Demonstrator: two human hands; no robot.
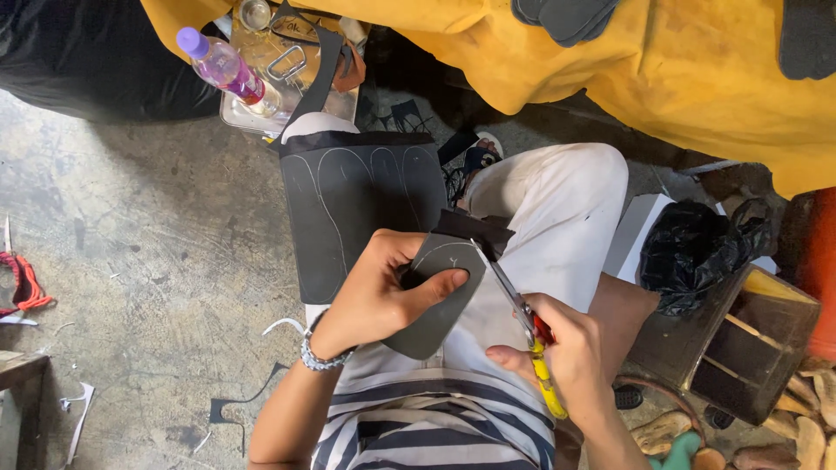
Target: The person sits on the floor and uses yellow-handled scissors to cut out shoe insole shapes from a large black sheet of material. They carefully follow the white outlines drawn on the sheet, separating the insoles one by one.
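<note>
Both hands work over the lap: the left hand [383, 292] pinches a dark sole-shaped piece [444, 300] steady, seemingly so the scissors [522, 313], gripped in the right hand [566, 357], can follow its outline on the black sheet [361, 209].

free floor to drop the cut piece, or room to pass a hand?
Bare concrete floor lies left of the dark sheet, between the metal tray above and the paper scraps below. Crowded elsewhere: the left hand grips the cut piece, the right hand the scissors; black bag and wooden box fill the right.
</note>
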